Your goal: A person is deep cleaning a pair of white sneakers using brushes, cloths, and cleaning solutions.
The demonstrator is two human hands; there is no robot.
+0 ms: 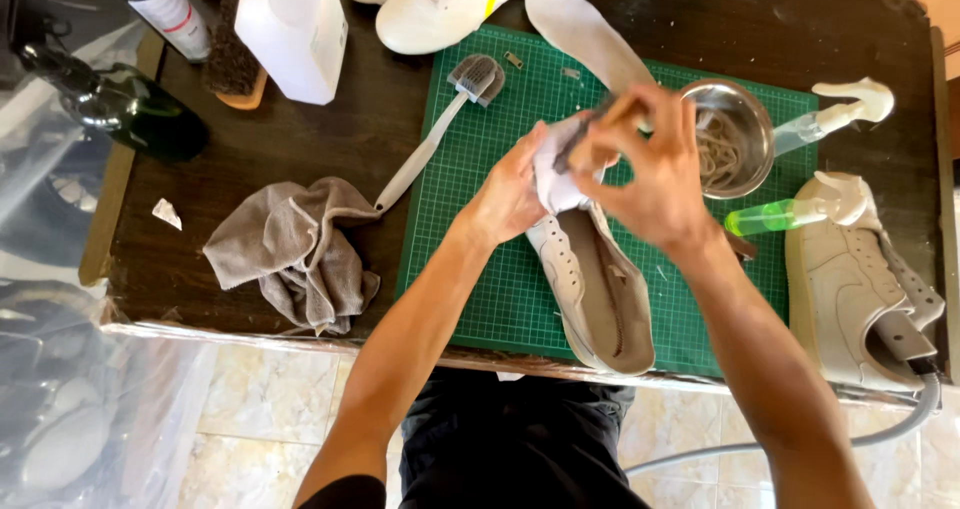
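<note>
1. Sneaker [597, 289], pale beige, unlaced, lying on the green cutting mat [480, 269] with its opening toward the near tabletop edge and its toe lifted between both hands.
2. Left hand [510, 197]: forearm reaching up from lower centre, palm against the toe end, fingers wrapped around a white cloth [552, 174] pressed on the shoe.
3. Right hand [650, 174]: forearm entering from lower right, wrist bent, fingers curled above the toe. Grip closed to a pinch on a small dark tool [578, 144], possibly a brush; its exact kind cannot be told.
4. Tabletop [330, 129]: dark wood, near edge lined with clear plastic sheet; pale tiled floor below.
5. Left of the mat: crumpled grey towel [295, 254]; long-handled white brush [440, 129] lying partly on the mat.
6. Right side: second beige sneaker [850, 289]; green spray bottle [790, 212]; clear spray bottle [835, 114]; steel bowl [735, 139] holding laces.
7. Far edge: white insole [580, 29], white shoe [440, 4], white container [295, 29], wooden brush [232, 64], dark glass bottle [130, 109].
</note>
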